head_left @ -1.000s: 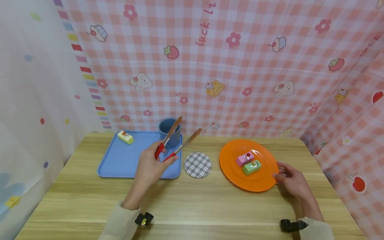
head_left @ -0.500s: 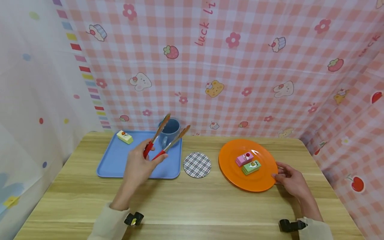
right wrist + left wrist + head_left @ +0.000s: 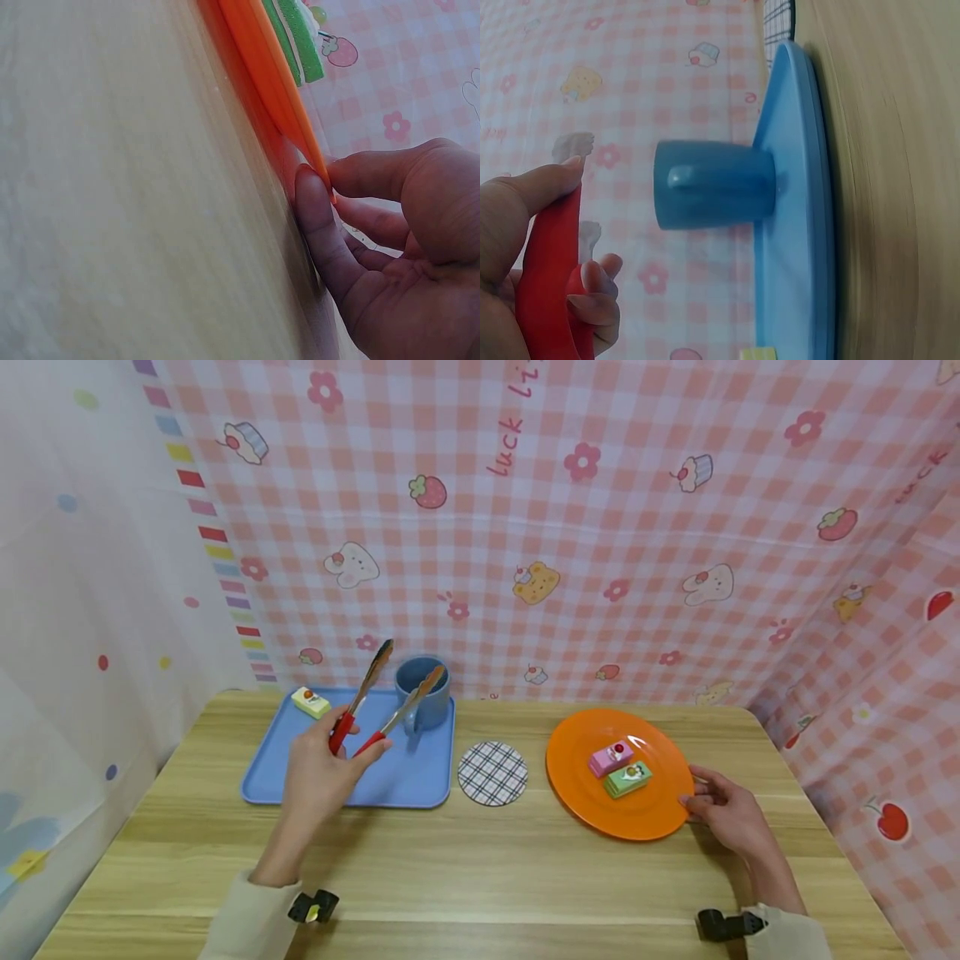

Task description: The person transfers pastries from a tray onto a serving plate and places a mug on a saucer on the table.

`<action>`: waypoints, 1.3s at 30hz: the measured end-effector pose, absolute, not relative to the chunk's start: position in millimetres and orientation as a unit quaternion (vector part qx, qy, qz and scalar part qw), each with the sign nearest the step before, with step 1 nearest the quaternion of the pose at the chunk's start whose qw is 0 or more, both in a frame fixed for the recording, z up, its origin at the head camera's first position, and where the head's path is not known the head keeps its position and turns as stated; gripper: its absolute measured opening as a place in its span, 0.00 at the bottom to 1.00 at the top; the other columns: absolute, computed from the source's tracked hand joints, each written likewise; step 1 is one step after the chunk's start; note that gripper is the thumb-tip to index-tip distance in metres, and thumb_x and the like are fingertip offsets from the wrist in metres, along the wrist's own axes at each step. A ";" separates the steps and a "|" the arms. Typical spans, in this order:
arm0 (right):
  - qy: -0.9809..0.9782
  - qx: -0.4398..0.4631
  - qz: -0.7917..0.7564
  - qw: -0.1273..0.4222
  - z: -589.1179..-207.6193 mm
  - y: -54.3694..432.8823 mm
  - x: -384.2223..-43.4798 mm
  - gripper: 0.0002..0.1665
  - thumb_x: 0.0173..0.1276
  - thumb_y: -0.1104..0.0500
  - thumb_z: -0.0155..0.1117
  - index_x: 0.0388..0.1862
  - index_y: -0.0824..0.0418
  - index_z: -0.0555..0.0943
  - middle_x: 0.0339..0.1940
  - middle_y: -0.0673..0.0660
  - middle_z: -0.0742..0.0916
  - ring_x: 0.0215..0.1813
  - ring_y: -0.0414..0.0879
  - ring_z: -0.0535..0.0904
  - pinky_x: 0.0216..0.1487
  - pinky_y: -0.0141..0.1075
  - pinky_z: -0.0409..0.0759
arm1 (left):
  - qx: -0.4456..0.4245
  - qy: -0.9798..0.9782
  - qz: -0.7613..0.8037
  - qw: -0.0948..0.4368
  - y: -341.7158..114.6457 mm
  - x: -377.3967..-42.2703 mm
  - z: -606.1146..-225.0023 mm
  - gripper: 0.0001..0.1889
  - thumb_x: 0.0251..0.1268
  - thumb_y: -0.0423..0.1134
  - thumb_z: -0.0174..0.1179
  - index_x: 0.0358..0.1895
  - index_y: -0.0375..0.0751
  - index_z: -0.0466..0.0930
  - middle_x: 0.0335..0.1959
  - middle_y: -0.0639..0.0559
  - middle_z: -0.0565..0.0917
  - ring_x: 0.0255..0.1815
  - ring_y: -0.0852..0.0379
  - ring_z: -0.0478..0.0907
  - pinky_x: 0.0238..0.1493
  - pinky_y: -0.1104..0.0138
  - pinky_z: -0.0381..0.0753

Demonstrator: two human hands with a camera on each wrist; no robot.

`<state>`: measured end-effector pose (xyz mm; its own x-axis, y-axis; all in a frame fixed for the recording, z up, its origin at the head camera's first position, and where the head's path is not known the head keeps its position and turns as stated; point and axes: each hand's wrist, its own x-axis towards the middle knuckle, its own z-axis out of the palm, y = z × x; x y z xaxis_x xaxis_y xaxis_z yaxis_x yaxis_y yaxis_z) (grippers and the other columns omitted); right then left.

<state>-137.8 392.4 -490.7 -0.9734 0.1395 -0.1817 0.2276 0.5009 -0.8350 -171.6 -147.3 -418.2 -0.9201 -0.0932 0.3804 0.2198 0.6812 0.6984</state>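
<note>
My left hand (image 3: 321, 770) holds a pair of red-handled tongs (image 3: 371, 737), their two arms spread with nothing between the tips. The tongs hover above the blue tray (image 3: 281, 789), in front of the blue mug (image 3: 431, 706) that stands at the tray's back right. A pale yellow cake piece (image 3: 310, 702) lies in the tray's far left corner. My right hand (image 3: 731, 817) pinches the right rim of the orange plate (image 3: 577, 797); the right wrist view shows thumb and fingers on either side of that rim. On the plate, a pink cake piece (image 3: 611, 758) touches a green one (image 3: 628, 779).
Between tray and plate lies a round checked coaster (image 3: 492, 773). The wooden table (image 3: 480, 877) ends at a pink checked cloth (image 3: 480, 552) behind, and a white cloth (image 3: 112, 610) hangs on the left.
My left hand has moved left with the spread tongs, from near the mug's right side toward the yellow cake piece. My right hand and the plate have stayed in place.
</note>
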 end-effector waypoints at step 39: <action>0.865 0.106 -0.488 0.045 -490.1 392.1 -137.8 0.38 0.75 0.65 0.61 0.79 0.71 0.60 0.60 0.72 0.79 0.41 0.34 0.82 0.43 0.32 0.87 | 0.047 -0.917 -0.359 0.170 -212.5 -179.6 -441.3 0.31 0.56 0.53 0.77 0.51 0.33 0.77 0.19 0.48 0.68 0.16 0.55 0.66 0.18 0.66 0.61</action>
